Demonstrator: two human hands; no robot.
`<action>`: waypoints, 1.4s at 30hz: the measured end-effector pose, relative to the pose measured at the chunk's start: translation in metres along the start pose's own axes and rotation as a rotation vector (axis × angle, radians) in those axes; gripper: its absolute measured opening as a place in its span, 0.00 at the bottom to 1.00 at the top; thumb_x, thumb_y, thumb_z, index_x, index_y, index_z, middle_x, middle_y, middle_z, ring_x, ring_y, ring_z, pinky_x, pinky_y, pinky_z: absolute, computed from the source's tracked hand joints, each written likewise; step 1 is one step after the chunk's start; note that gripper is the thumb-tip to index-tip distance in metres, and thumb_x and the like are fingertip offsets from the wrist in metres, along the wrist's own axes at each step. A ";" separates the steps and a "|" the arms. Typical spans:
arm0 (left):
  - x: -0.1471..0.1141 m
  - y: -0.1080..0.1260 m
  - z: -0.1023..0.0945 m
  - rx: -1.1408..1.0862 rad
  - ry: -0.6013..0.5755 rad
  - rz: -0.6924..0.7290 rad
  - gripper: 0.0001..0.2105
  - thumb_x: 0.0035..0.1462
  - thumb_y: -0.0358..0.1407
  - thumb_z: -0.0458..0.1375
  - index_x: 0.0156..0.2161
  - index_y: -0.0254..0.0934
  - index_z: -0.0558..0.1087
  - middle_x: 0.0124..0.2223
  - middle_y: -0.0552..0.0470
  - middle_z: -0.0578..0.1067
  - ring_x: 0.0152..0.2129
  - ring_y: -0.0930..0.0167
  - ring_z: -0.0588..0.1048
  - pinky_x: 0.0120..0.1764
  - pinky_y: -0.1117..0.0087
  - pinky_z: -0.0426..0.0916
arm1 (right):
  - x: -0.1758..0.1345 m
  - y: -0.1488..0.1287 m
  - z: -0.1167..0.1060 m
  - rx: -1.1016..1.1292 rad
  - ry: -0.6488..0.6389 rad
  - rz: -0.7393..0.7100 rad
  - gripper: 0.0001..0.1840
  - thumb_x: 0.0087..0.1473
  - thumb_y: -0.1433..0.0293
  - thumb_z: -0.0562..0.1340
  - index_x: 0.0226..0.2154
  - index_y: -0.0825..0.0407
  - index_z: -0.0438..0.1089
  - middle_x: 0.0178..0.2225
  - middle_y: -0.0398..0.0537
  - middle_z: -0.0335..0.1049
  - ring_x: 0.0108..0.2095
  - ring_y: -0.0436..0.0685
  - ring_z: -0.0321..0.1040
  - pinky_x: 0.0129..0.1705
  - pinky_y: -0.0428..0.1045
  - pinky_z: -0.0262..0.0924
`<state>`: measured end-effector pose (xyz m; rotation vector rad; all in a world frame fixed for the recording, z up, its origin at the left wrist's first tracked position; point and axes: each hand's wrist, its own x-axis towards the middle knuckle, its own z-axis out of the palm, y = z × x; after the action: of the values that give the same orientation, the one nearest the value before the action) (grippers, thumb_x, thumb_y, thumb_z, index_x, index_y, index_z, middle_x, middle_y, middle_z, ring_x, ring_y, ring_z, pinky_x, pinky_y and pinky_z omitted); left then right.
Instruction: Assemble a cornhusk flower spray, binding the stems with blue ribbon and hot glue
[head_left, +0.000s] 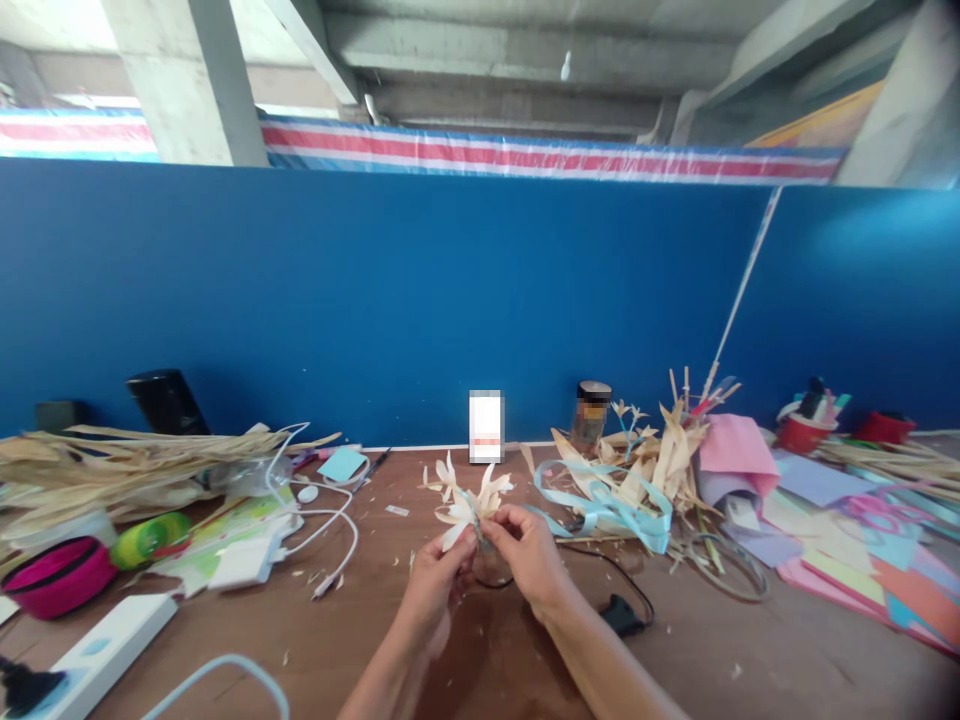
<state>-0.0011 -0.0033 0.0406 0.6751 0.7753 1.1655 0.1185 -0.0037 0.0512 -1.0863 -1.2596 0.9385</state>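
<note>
- The pale husk-like flower (455,510) is up in front of the person, raised in both hands near the middle of the worktop (337,650), its petals splayed outward.
- The left hand (433,578) has its grip closed at the flower's base, thumb against fingers.
- The right hand (529,550) pinches the same base from the other side — its grip drawn in tight, fingertips nearly meeting the left's.
- Just beyond the flower, a white upright object (486,425), blurred over, stands near the blue partition (375,300).
- Right of the hands, a pale blue ribbon (652,520) loops beside dried husks (675,450); a dark-lidded jar (594,400) rises behind.
- Nearer the right forearm sits a black device (621,616) with a thin cord.
- Far right, coloured papers (847,580) overlap.
- Over on the left: a white adapter (244,566), a magenta pouch (60,577) and a power strip (112,650).
</note>
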 end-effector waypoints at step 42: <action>0.005 -0.005 -0.002 0.264 0.051 0.062 0.13 0.38 0.39 0.64 0.29 0.32 0.72 0.17 0.59 0.66 0.12 0.81 0.60 0.15 0.80 0.50 | -0.003 0.000 0.005 0.041 0.015 0.100 0.08 0.45 0.66 0.60 0.25 0.56 0.68 0.22 0.42 0.65 0.24 0.49 0.58 0.27 0.43 0.53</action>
<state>0.0009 -0.0002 0.0346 0.8955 0.9674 1.1504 0.1137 -0.0062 0.0504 -1.1299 -1.1776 1.0254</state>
